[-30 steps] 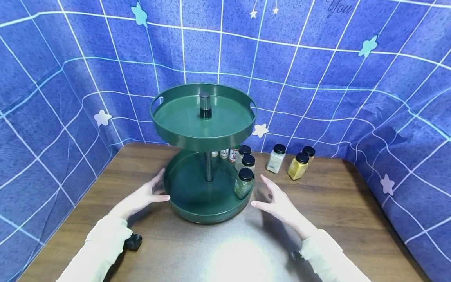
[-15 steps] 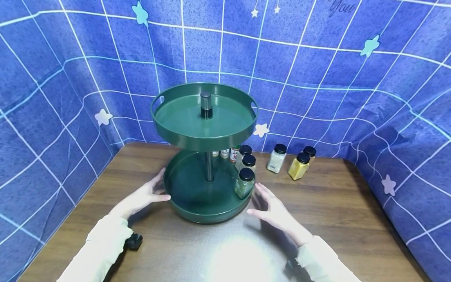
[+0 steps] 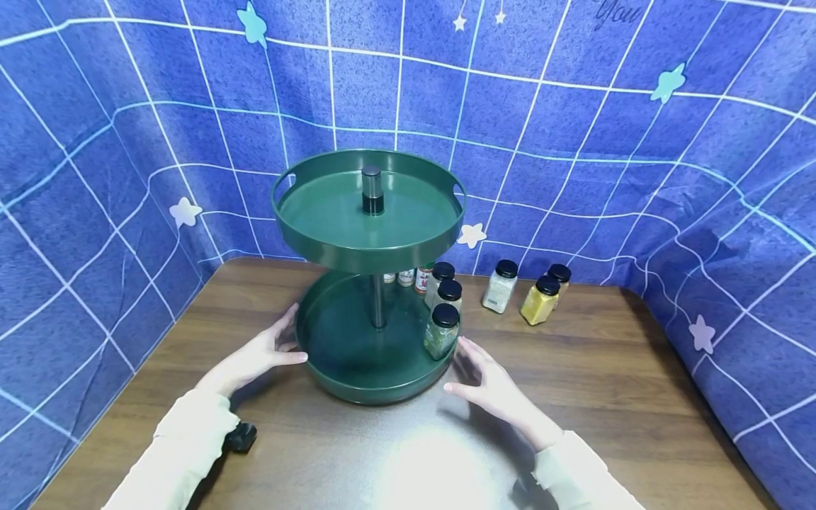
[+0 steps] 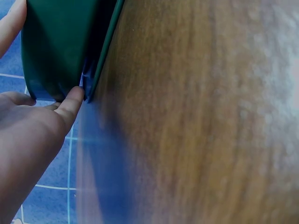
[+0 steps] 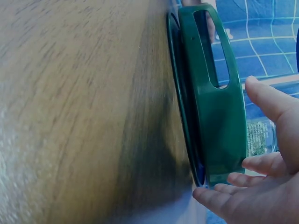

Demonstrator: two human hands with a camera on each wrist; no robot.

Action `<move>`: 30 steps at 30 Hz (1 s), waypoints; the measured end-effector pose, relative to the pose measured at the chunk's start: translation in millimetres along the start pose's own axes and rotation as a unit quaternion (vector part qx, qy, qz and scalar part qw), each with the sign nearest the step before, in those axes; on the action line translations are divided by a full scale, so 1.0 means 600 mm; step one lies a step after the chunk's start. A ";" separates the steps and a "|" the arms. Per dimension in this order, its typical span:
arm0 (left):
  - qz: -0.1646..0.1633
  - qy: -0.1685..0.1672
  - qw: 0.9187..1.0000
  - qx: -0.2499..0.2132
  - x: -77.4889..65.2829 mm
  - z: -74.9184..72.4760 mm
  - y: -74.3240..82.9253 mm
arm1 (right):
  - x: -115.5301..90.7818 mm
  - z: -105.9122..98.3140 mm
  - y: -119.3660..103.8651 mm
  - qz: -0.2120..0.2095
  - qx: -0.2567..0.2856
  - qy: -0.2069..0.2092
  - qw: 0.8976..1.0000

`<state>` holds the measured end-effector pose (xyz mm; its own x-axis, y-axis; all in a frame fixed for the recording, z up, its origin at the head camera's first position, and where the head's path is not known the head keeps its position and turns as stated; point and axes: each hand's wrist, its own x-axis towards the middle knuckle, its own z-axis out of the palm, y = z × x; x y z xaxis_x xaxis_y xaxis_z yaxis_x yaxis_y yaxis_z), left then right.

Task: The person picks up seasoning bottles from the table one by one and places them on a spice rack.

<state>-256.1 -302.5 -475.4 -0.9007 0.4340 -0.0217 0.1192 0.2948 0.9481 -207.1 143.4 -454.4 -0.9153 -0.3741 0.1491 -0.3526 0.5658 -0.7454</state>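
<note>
Near the middle of the wood-grained table (image 3: pixel 612 382) rises a two-tier stand (image 3: pixel 376 257) of smooth, glossy dark green, made of two round, rimmed trays on one slim, cylindrical post (image 3: pixel 378 304). Its long axis runs upright along the post, whose dark-capped top points upward through the upper tray (image 3: pixel 328 209). The upper tray's wall is cut through twice, at left and right; the lower tray (image 3: pixel 344 343) shows one long cut-out in the right wrist view.

The left hand (image 3: pixel 258 361) rests spread against the lower tray's left side, thumb by the front rim, clasping nothing. The right hand (image 3: pixel 496 388) lies at the opposite side, fingers extended and thumb apart, likewise unclenched; I cannot tell whether its fingertips touch the wall.

Three square-sided clear jars (image 3: pixel 441 336) with black lids line the lower tray's right edge, the front one holding green flakes. Three small labelled bottles (image 3: pixel 406 278) show beneath the upper tray, partly hidden. Rightward on the table stand three more black-lidded containers: a whitish jar (image 3: pixel 499 292), a yellow jar (image 3: pixel 537 306) and a partly covered jar (image 3: pixel 562 283) behind it. Creased blue cloth (image 3: pixel 408 78), patterned with grid lines and stars, surrounds the table.
</note>
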 end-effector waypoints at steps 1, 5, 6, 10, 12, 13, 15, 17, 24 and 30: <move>0.001 0.000 1.000 -0.002 0.000 0.000 0.000 | 0.000 0.000 0.000 0.000 0.002 0.000 1.000; -0.002 0.000 1.000 -0.007 0.001 -0.002 -0.001 | 0.000 0.000 0.001 0.002 0.003 -0.001 1.000; -0.002 -0.001 1.000 -0.007 0.001 -0.002 -0.001 | 0.000 -0.001 0.001 0.003 0.003 -0.002 1.000; 0.001 -0.004 1.000 -0.008 0.000 -0.003 0.001 | 0.000 -0.002 0.000 0.012 0.010 -0.012 1.000; 0.002 -0.004 1.000 -0.011 -0.001 -0.003 0.002 | 0.000 -0.003 0.000 0.016 0.016 -0.016 1.000; 0.004 -0.004 1.000 -0.012 -0.001 -0.003 0.004 | 0.001 -0.004 -0.001 0.017 0.019 -0.018 1.000; 0.003 -0.002 1.000 -0.014 -0.001 -0.003 0.006 | 0.002 -0.004 -0.001 0.019 0.018 -0.018 0.999; 0.004 0.000 1.000 -0.015 0.000 -0.003 0.009 | 0.003 -0.005 -0.002 0.021 0.017 -0.017 1.000; -0.005 0.009 1.000 -0.008 0.003 -0.004 0.010 | 0.004 -0.006 -0.002 0.031 0.017 -0.018 0.999; -0.007 0.010 1.000 -0.005 0.004 -0.004 0.007 | 0.007 -0.006 0.001 0.033 0.018 -0.016 0.999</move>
<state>-258.8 -302.3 -470.5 -0.9105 0.4126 -0.0296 0.1015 0.2922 0.9509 -212.2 144.9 -451.8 -0.9295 -0.3607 0.0775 -0.2835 0.5637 -0.7758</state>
